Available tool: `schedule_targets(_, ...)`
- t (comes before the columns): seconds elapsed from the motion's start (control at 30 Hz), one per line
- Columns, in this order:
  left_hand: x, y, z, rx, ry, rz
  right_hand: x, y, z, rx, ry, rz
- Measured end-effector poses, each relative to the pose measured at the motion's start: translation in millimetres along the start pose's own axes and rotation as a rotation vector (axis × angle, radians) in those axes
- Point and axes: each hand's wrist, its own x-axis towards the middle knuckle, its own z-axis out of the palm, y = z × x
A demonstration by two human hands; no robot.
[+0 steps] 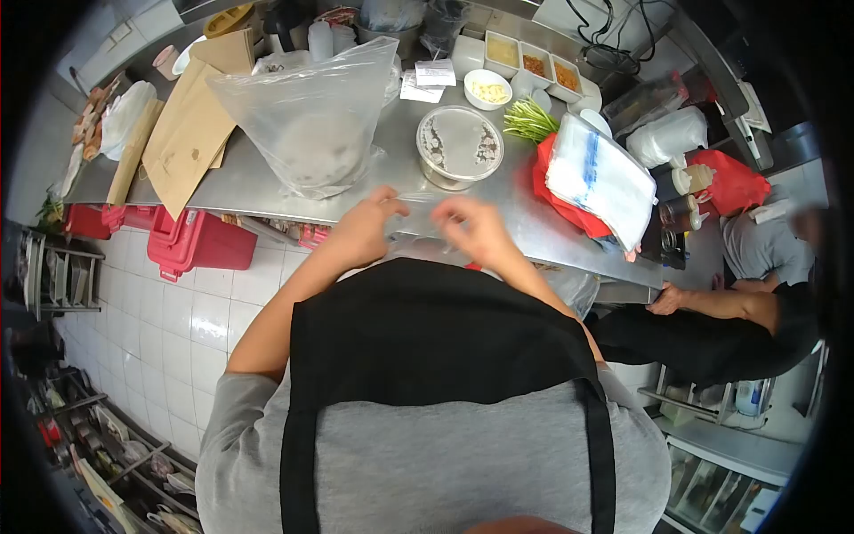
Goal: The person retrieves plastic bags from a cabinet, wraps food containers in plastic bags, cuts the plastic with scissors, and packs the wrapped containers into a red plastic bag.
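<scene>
While both hands meet at the near edge of the steel counter point(294, 203), thin clear plastic point(416, 222) lies between them, just nearer than the round lidded tub point(460, 147). The left hand point(378, 218) has its fingers curled at the left side of that plastic, and the right hand point(464, 222), blurred, is bent toward it from the right; whether either one is clamped on the plastic or only touching it cannot be told. The tub is upright, its cloudy lid on, with dark contents showing through around the lid's sides. To its left stands a large translucent bag point(311, 133) with a pale, rounded mass in its lower part. Beyond the tub, a white bowl point(487, 90) holds pale yellow pieces, and farther right three white containers point(534, 67) sit side by side: the left one has something pale yellowish in it, the other two orange-brown food. Green stalks point(531, 120) lie right of the tub, beside a stack of white plastic bags point(598, 173) on red plastic point(544, 169). Brown paper bags point(191, 129) lie at the left, above a red bin point(200, 242) on the floor. At the right, squeeze bottles point(678, 214) stand near a co-worker point(765, 258) in a dark apron.
</scene>
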Motion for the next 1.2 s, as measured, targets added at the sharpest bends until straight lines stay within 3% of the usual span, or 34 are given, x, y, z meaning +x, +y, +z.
schedule_targets(0.07,-16,-3,-21,-0.066,-0.006,0.019,11,32,-7,0.057,0.603,0.035)
schedule_targets(0.13,-32,-3,-35,-0.12,0.051,0.013,22,79,-7,0.238,0.95,0.392)
schedule_targets(0.23,-47,15,-62,-0.187,0.117,0.024,36,68,-11,0.57,0.925,0.819)
schedule_targets(0.27,-50,21,-73,-0.208,0.134,0.029,35,78,-10,0.607,0.88,0.852)
schedule_targets(0.37,-44,45,-102,-0.334,0.177,0.001,30,101,-3,0.793,0.908,0.671)
schedule_targets(0.5,-7,59,-114,-0.097,0.431,0.362,16,104,-7,0.829,0.765,0.805)
schedule_targets(0.67,64,69,-92,-0.063,0.457,0.419,-4,50,-2,0.839,0.923,0.948)
schedule_targets(0.9,140,34,-32,0.079,0.416,0.189,-55,26,11,0.946,0.967,1.028)
schedule_targets(1.03,146,16,-11,0.068,0.409,0.201,-74,20,15,1.016,0.996,1.027)
schedule_targets(1.13,146,-1,-1,0.042,0.391,0.191,-83,21,19,1.164,0.96,0.998)
schedule_targets(1.2,149,-16,10,0.058,0.402,0.175,-89,23,20,1.3,0.866,0.859)
